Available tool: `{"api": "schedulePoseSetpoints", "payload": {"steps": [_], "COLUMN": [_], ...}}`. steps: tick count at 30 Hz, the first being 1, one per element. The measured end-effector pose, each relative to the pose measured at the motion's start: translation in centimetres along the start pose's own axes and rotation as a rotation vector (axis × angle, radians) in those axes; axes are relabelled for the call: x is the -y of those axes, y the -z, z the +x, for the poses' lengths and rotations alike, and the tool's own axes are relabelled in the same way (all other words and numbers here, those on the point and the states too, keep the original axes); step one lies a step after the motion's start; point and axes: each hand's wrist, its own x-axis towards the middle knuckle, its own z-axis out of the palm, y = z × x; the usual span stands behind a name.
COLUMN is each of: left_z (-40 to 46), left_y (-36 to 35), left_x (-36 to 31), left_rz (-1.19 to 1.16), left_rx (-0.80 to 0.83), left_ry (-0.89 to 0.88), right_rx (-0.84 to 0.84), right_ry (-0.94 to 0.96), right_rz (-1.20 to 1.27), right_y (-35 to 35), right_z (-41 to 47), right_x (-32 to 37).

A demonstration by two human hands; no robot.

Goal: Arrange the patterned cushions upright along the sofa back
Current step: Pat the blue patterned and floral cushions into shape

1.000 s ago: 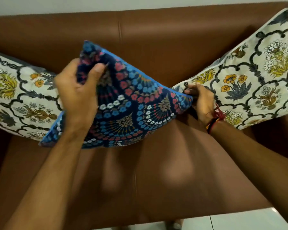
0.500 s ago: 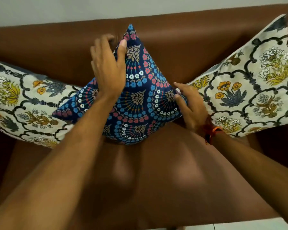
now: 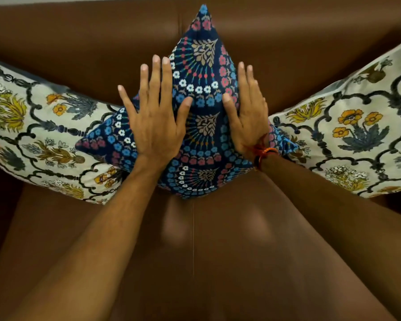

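Observation:
A navy cushion [image 3: 203, 126] with blue, red and white flowers stands on one corner in the middle of the brown sofa, its top corner leaning on the sofa back [image 3: 102, 42]. My left hand [image 3: 154, 114] lies flat on its left face with fingers spread. Flat against its right face rests my right hand [image 3: 247, 112], an orange thread at the wrist. Neither hand grips the fabric. A cream floral cushion [image 3: 39, 135] leans at the left, and a second cream floral cushion [image 3: 352, 140] leans at the right; both touch the navy one.
The brown leather seat [image 3: 218, 251] stretches from the cushions toward me, with a seam down its middle. A strip of pale wall [image 3: 56, 0] shows above the sofa back.
The navy cushion went from held flat to standing on its corner against the sofa back. Both hands let go of its edges and now press flat on its front.

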Motion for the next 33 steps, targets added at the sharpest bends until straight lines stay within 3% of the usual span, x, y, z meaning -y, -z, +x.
{"api": "schedulePoseSetpoints", "payload": {"steps": [3, 6, 10, 17, 23, 27, 33], "left_z": [0.7, 1.6, 2.1, 0.3, 1.7, 3.3, 3.6], "left_y": [0.3, 1.4, 2.1, -1.3, -5.8, -7.9, -6.7], "left_x": [0.3, -1.7, -11.0, -30.6, -37.3, -36.4, -33.6], "left_rz": [-0.055, -0.155, -0.267, -0.410, -0.383, -0.378, -0.351], "left_rx": [0.010, -0.097, -0.155, 0.126, 0.162, 0.147, 0.177], "left_ry": [0.111, 0.236, -0.066, -0.448, -0.449, -0.384, -0.242], "right_rx": [0.035, 0.014, -0.085, -0.215, -0.282, -0.295, -0.284], "right_ry": [0.014, 0.077, 0.200, 0.325, 0.156, 0.004, -0.401], "right_rz": [-0.061, -0.208, -0.456, -0.719, -0.717, -0.575, -0.387], "right_y": [1.5, 4.8, 11.2, 20.9, 24.9, 25.9, 27.7], "right_z": [0.2, 0.1, 0.0, -0.8, -0.8, -1.2, -3.4], "right_x": [-2.8, -6.1, -10.6, -18.9, -25.1, -27.4, -28.8]}}
